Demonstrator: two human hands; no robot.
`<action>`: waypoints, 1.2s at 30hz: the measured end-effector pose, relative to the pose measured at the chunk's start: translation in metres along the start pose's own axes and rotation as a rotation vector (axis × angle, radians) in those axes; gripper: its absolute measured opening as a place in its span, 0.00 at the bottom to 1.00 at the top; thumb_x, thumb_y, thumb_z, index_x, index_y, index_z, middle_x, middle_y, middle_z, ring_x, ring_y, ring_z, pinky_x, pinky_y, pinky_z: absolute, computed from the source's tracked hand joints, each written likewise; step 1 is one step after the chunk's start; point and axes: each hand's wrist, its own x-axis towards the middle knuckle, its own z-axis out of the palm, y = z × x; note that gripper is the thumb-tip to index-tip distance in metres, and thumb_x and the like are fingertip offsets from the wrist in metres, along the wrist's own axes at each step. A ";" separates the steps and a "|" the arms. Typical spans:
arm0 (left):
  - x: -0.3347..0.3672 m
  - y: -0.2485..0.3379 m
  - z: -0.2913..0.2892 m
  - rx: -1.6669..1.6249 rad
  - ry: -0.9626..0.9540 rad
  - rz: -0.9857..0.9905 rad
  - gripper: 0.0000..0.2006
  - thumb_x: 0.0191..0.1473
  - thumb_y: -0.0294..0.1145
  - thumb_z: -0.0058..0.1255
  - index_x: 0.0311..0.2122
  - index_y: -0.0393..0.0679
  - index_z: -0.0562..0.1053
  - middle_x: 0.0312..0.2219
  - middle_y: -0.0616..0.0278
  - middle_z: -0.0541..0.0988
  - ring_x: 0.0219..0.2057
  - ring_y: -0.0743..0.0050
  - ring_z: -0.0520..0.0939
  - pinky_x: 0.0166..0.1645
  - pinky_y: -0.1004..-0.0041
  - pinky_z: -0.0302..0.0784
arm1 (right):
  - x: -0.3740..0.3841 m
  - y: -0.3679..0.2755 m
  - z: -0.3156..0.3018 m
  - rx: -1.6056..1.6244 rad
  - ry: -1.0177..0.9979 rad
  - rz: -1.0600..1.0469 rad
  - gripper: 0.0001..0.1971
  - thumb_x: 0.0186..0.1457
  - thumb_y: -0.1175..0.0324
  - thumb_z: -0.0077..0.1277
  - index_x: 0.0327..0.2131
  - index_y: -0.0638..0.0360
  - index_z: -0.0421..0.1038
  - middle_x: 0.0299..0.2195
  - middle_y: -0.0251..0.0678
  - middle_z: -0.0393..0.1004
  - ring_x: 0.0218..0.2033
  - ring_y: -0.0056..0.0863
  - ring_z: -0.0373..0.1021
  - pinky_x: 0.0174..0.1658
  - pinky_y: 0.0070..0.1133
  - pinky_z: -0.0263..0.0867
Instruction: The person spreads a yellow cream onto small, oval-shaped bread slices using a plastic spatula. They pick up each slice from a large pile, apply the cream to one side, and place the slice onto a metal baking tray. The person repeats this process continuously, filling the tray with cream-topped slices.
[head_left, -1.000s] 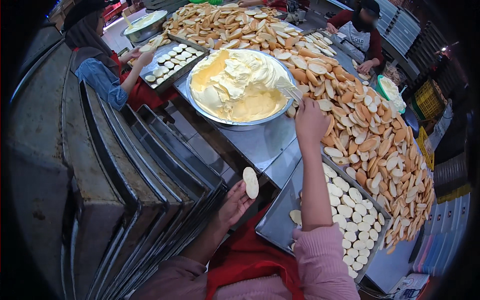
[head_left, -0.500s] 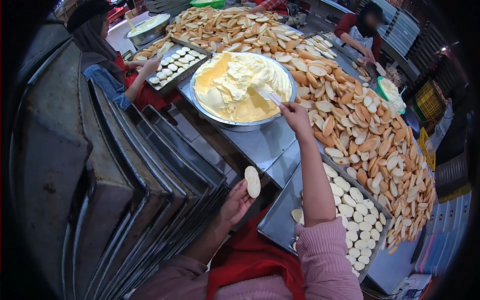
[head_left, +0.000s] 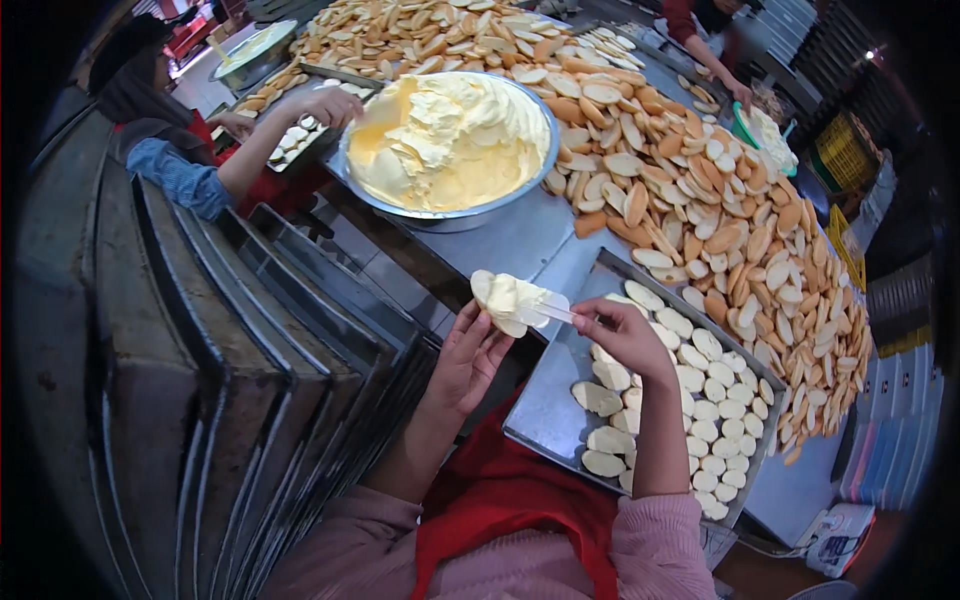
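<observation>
My left hand [head_left: 468, 355] grips an oval bread slice [head_left: 482, 287] by its lower edge, held up in front of my red apron. My right hand [head_left: 630, 338] pinches the handle of a pale, see-through spatula [head_left: 558, 311]. The blade carries pale yellow cream [head_left: 514, 296] and lies against the slice's face, partly covering it. Under my right forearm sits a metal tray [head_left: 545, 397] with many pale oval slices [head_left: 705, 410] laid in rows. Beyond my hands stands a large metal bowl [head_left: 450, 213] heaped with the same cream.
A big pile of bread slices [head_left: 690, 180] spreads over the metal table [head_left: 560, 247]. Stacked metal trays [head_left: 160, 370] rise close on my left. One co-worker [head_left: 165, 150] reaches beside the bowl at left; another [head_left: 705, 45] works at far right by a green bowl [head_left: 742, 128].
My right hand has come from the cream bowl to the slice, bringing cream on the spatula. My left hand has risen slightly. The left co-worker's hand has moved toward the bowl.
</observation>
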 end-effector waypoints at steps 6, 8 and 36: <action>-0.015 -0.035 0.023 0.032 0.021 -0.144 0.18 0.57 0.30 0.47 0.53 0.45 0.61 0.47 0.61 0.70 0.48 0.72 0.73 0.53 0.72 0.71 | -0.067 -0.002 0.020 -0.472 0.602 -0.158 0.05 0.51 0.71 0.53 0.33 0.56 0.75 0.30 0.31 0.76 0.25 0.19 0.68 0.33 0.20 0.55; -0.020 -0.047 0.033 0.022 0.050 -0.182 0.18 0.57 0.30 0.48 0.52 0.45 0.63 0.46 0.62 0.70 0.48 0.74 0.73 0.54 0.72 0.71 | -0.083 0.010 0.026 -0.667 0.751 -0.306 0.06 0.49 0.71 0.54 0.33 0.52 0.75 0.31 0.27 0.76 0.25 0.18 0.67 0.33 0.21 0.52; -0.058 -0.111 0.056 0.278 -0.186 -0.687 0.24 0.60 0.35 0.41 0.59 0.41 0.55 0.49 0.62 0.71 0.47 0.76 0.76 0.48 0.76 0.75 | -0.199 0.086 -0.040 0.687 0.281 0.221 0.20 0.65 0.54 0.31 0.42 0.56 0.71 0.18 0.19 0.50 0.18 0.10 0.47 0.22 0.12 0.47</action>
